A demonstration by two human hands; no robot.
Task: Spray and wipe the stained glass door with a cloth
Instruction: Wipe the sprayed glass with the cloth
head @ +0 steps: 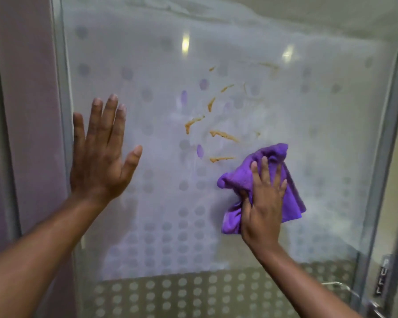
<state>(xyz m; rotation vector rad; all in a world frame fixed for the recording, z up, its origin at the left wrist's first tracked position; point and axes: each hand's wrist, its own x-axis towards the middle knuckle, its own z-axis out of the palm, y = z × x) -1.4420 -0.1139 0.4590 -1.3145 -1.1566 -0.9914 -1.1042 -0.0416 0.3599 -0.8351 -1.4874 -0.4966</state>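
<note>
Where the frosted, dot-patterned glass door fills the view inside its grey metal frame, orange-brown smeared stains streak its centre. At nine o'clock the left hand lies flat, fingers spread wide. At four o'clock the right hand presses a crumpled purple microfibre cloth against the glass, just below the stains.

The glass is free above and between the two hands, where the orange stains lie. The left hand lies flat near the left frame. The right hand with the cloth covers the lower right part. The handle stands at the bottom right corner.
</note>
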